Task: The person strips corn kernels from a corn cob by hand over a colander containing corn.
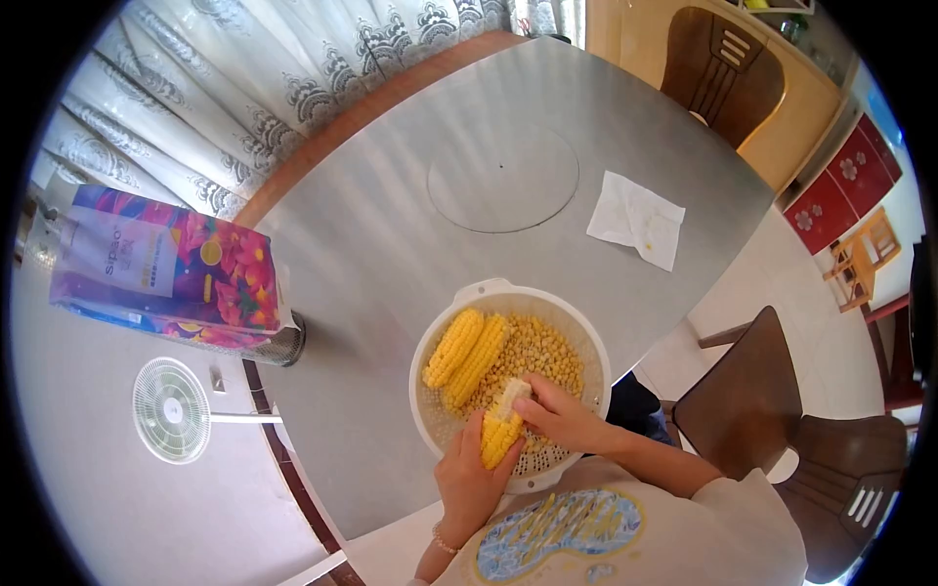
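A white colander (426, 418) stands at the near edge of the grey table, with loose corn kernels (547, 354) inside. Two whole yellow cobs (467, 357) lie side by side at its left. Over the colander's near part, my left hand (471, 481) is wrapped round the lower end of a partly stripped cob (500, 437), whose upper end shows pale and bare. My right hand (559, 417) is closed against that cob's upper part, thumb and fingers on it.
On the table (362, 293) lie a white napkin (637, 221) at the right and a purple package (176, 269) in a mesh holder at the left. Brown chairs (747, 391) stand at the right. A white fan (172, 410) is at the left.
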The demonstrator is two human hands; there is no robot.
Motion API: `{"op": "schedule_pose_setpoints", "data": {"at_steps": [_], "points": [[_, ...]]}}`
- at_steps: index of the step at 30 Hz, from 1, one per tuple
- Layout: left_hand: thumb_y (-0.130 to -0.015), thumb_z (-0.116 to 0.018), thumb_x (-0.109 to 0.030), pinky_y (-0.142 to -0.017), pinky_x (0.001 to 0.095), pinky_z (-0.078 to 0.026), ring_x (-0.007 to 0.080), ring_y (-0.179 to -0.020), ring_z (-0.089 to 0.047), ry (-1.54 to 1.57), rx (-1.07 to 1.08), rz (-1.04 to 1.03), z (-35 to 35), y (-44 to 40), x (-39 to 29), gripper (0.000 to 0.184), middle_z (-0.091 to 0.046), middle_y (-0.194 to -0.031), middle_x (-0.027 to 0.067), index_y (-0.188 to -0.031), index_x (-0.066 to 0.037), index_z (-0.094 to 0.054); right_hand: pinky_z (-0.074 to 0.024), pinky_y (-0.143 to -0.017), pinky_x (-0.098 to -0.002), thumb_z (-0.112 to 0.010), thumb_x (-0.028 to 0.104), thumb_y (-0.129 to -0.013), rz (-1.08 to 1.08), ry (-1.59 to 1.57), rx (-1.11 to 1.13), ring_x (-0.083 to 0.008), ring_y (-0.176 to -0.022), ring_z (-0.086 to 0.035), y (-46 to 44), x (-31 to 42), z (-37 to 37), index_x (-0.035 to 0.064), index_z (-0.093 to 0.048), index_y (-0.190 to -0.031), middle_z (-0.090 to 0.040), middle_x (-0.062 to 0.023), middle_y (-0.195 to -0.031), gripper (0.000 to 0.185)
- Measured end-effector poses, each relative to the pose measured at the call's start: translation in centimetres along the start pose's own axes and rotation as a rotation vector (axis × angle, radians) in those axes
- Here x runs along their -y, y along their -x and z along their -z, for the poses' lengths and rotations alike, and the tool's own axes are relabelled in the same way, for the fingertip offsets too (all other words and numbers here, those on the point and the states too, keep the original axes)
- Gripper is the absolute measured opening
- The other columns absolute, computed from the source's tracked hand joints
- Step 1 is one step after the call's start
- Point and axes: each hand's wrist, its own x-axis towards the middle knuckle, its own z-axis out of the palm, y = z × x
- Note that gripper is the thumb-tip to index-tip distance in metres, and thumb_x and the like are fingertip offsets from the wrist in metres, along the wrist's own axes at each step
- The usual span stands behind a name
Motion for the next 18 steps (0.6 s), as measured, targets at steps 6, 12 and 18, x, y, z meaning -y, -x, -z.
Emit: {"op": "schedule_pose_setpoints", "data": {"at_steps": [6, 12, 18], "points": [[-0.072, -0.076, -0.03, -0.056, 0.0341, -0.051, 0.0272, -0.069, -0.063, 0.089, -0.001, -0.017, 0.15, -0.09, -0.07, 0.056, -0.063, -0.086, 0.0139, -0.115, -0.003, -0.053, -0.0412, -0.058, -0.0234, -0.044, 0.022, -0.095, -0.086, -0.222, 0.025, -0.0069, -0.068, -0.047, 0.47, 0.32, 0.02, -0.0001, -0.043, -0.113, -0.05, -0.0019, -0.084, 0.029], [-0.072, -0.075, -0.029, -0.057, 0.0342, -0.051, 0.0274, -0.068, -0.064, 0.104, 0.014, 0.025, 0.44, -0.14, -0.49, 0.054, -0.063, -0.083, 0.0151, -0.114, -0.001, -0.054, -0.0311, -0.05, -0.0203, -0.042, 0.018, -0.095, -0.081, -0.243, 0.012, -0.0051, -0.057, -0.035, 0.2, 0.31, -0.25, 0.0028, -0.039, -0.121, -0.039, 0.0022, -0.071, 0.031], [-0.072, -0.076, -0.03, -0.058, 0.0341, -0.051, 0.0283, -0.069, -0.064, 0.142, 0.012, 0.072, 0.42, -0.14, -0.41, 0.056, -0.063, -0.085, 0.0159, -0.114, 0.001, -0.054, -0.0356, -0.052, -0.0216, -0.043, 0.023, -0.096, -0.079, -0.338, 0.011, -0.0056, -0.059, -0.039, 0.01, 0.34, -0.29, 0.0034, -0.045, -0.106, -0.043, 0.0012, -0.073, 0.022]]}}
